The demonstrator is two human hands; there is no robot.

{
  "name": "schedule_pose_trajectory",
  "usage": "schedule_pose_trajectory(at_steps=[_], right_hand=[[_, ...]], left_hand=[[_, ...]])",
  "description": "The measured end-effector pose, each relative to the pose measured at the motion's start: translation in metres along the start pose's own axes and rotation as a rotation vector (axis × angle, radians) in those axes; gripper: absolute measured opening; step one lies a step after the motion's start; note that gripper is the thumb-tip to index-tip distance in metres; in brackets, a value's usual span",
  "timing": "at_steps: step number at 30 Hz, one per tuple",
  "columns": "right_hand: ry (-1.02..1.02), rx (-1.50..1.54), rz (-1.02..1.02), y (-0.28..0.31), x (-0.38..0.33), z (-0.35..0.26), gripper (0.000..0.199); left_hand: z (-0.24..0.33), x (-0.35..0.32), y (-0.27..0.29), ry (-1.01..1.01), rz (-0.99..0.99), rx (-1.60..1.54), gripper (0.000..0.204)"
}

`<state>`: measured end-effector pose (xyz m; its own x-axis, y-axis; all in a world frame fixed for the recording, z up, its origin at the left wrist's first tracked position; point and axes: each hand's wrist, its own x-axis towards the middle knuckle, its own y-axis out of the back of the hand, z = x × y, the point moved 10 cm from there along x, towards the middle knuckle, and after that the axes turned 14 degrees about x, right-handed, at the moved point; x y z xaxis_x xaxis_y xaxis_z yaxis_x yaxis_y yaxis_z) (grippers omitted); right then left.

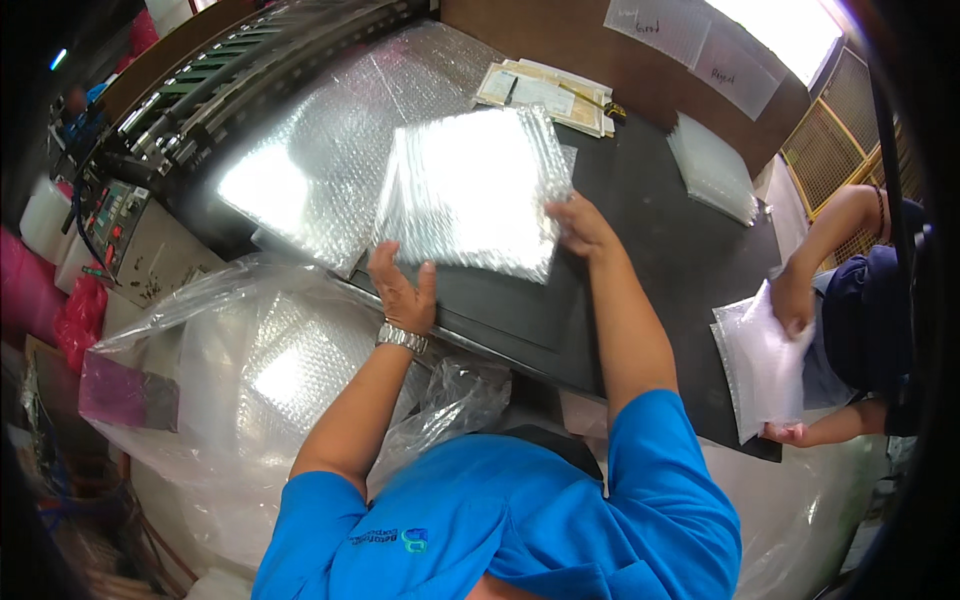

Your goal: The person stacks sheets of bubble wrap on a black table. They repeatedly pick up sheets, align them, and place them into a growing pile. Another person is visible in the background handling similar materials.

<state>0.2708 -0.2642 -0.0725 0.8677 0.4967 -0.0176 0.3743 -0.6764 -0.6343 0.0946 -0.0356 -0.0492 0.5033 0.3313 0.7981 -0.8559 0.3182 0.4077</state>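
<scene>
The left hand (402,290) and right hand (580,226) hold a stack of bubble bags (468,190) by its edges on the black table (660,250), fingers spread flat. It looks light, soft and slippery, so hold both sides.

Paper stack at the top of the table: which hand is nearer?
Right. The right hand grips the right edge of the bubble-wrap bag stack, below the paper stack. The left hand holds the stack's lower left edge, farther away.
</scene>
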Motion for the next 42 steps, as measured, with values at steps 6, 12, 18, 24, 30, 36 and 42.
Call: schedule_pose_trajectory(at_steps=[6, 12, 18, 24, 30, 36, 42], right_hand=[[-0.067, -0.264, 0.285, 0.057, -0.105, -0.015, 0.061], [0.257, -0.236, 0.246, 0.01, -0.129, -0.017, 0.054], [0.557, -0.306, 0.022, -0.062, -0.161, -0.069, 0.057], [0.246, -0.505, 0.153, -0.024, -0.15, -0.043, 0.074], [0.437, -0.405, 0.263, -0.038, -0.168, -0.059, 0.079], [0.411, -0.472, 0.242, -0.027, -0.175, -0.051, 0.068], [0.437, -0.406, 0.22, -0.02, -0.172, -0.042, 0.071]], left_hand=[[-0.033, -0.007, -0.045, 0.427, -0.375, -0.232, 0.074], [-0.01, -0.016, -0.065, 0.674, -0.742, -0.426, 0.088], [0.002, 0.042, -0.016, 0.301, -0.623, -0.392, 0.067], [0.033, 0.045, 0.007, 0.006, -0.455, -0.507, 0.08], [0.041, 0.034, 0.001, 0.227, -0.622, -0.691, 0.065], [0.036, 0.015, -0.017, 0.259, -0.637, -0.645, 0.058], [0.047, 0.014, -0.003, 0.336, -0.518, -0.831, 0.061]])
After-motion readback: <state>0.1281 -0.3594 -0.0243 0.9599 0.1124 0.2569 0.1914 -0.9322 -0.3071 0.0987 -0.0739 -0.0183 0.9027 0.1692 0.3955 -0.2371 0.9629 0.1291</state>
